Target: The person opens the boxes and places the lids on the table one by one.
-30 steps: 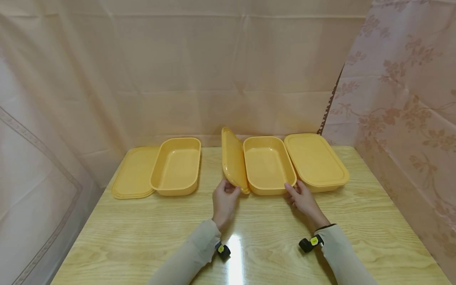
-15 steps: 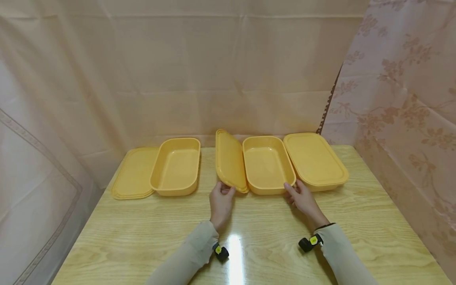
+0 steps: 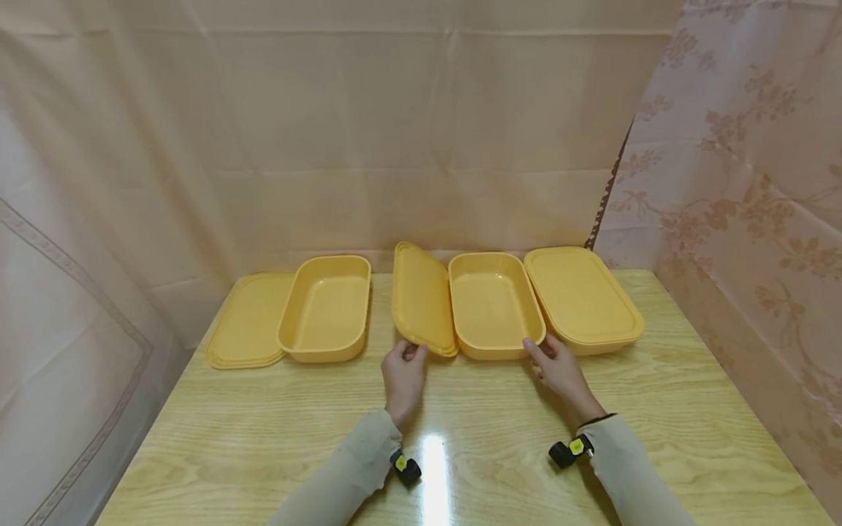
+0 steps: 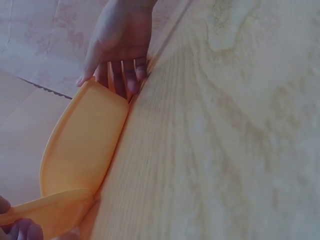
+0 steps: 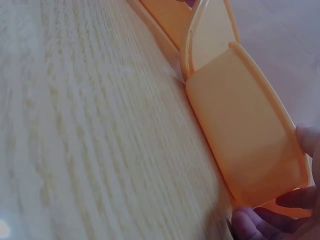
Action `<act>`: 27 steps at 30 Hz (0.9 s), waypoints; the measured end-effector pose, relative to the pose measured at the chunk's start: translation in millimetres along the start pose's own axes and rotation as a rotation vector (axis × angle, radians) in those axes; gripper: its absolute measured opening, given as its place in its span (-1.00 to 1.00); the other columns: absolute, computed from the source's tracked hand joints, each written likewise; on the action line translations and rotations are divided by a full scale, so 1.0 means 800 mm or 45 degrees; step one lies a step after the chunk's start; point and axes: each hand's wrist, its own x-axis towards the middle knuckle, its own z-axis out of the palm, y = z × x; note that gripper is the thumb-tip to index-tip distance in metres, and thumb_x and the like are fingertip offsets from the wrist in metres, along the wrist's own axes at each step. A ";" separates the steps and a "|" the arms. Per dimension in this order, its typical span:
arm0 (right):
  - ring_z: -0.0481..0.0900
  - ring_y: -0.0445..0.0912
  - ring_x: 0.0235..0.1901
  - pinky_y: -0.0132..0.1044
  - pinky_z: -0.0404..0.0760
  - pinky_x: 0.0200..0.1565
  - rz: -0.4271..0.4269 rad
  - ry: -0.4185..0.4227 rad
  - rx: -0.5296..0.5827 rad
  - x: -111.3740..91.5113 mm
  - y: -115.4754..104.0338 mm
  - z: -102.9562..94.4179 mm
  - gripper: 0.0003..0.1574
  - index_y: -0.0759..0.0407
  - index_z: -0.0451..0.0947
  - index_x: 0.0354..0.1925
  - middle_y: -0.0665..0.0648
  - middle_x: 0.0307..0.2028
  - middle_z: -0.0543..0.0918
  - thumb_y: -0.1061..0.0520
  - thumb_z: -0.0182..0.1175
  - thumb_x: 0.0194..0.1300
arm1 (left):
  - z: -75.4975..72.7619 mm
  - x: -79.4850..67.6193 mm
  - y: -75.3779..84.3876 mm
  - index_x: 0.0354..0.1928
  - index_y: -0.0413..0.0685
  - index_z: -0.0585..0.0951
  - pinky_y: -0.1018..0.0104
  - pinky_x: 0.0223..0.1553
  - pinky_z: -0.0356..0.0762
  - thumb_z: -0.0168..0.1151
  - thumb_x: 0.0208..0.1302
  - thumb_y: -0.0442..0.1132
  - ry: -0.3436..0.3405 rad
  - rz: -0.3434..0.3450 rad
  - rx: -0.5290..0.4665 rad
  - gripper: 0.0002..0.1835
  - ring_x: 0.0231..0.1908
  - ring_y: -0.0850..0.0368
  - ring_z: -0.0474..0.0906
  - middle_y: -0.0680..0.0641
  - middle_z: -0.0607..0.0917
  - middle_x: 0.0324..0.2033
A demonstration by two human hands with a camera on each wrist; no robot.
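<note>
Pinched between my left hand's (image 3: 403,376) thumb and fingers is the front-left corner of a yellow plastic lid (image 3: 423,303). The lid leans left, its raised left edge away from the table and its right edge down against an uncovered yellow food container (image 3: 493,354). My right hand (image 3: 564,376) holds that container at the front-right corner, thumb on the rim and fingers along the outside. From the right wrist, the container's wall (image 5: 240,125) shows with the slanted lid (image 5: 207,40) beyond it. In the left wrist view, the right hand (image 4: 125,45) sits at the container's far end.
A covered yellow container (image 3: 585,296) stands close on the right. To the left are another uncovered container (image 3: 327,355) and a flat lid (image 3: 246,321), partly overlapped by it. All rest on a wood-grain table (image 3: 487,446), with a beige curtain (image 3: 421,146) behind.
The lid has tipped from nearly upright toward the left, its raised edge sinking lower. My left hand has moved left with it; the right hand and the containers stay almost still.
</note>
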 end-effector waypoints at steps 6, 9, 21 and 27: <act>0.56 -0.01 -0.12 -0.44 0.51 -0.31 -0.029 0.074 -0.067 -0.002 -0.002 0.004 -0.23 0.25 0.37 0.29 0.36 0.07 0.59 -0.26 0.06 0.40 | -0.001 0.000 -0.003 -0.24 -0.27 0.69 0.41 -0.33 0.52 0.22 0.28 -0.32 0.022 -0.041 0.001 -0.85 -0.38 0.18 0.54 -0.15 0.70 -0.39; 0.51 0.03 0.12 -0.59 0.45 -0.16 -0.036 0.098 -0.007 -0.001 -0.003 0.006 -0.22 0.28 0.31 0.35 0.35 0.18 0.54 -0.20 0.09 0.41 | -0.002 0.000 -0.004 -0.24 -0.28 0.68 0.42 -0.34 0.50 0.19 0.31 -0.32 0.017 -0.042 0.003 -0.84 -0.39 0.19 0.53 -0.20 0.70 -0.38; 0.40 0.10 0.29 -0.79 0.37 -0.10 -0.085 0.117 0.147 0.002 -0.003 0.009 -0.25 0.34 0.25 0.36 0.38 0.31 0.42 -0.04 0.16 0.40 | -0.006 0.000 -0.006 -0.13 -0.29 0.65 0.34 -0.25 0.55 0.08 0.40 -0.28 -0.030 -0.158 -0.052 -0.77 -0.16 -0.08 0.65 -0.29 0.72 -0.20; 0.43 0.03 0.23 -0.77 0.38 -0.09 -0.098 0.118 0.132 0.002 -0.003 0.009 -0.29 0.35 0.29 0.33 0.37 0.28 0.46 -0.03 0.17 0.40 | -0.006 0.001 -0.007 -0.17 -0.37 0.62 0.38 -0.29 0.58 0.03 0.43 -0.34 -0.040 -0.245 -0.189 -0.78 -0.23 -0.04 0.68 -0.35 0.73 -0.25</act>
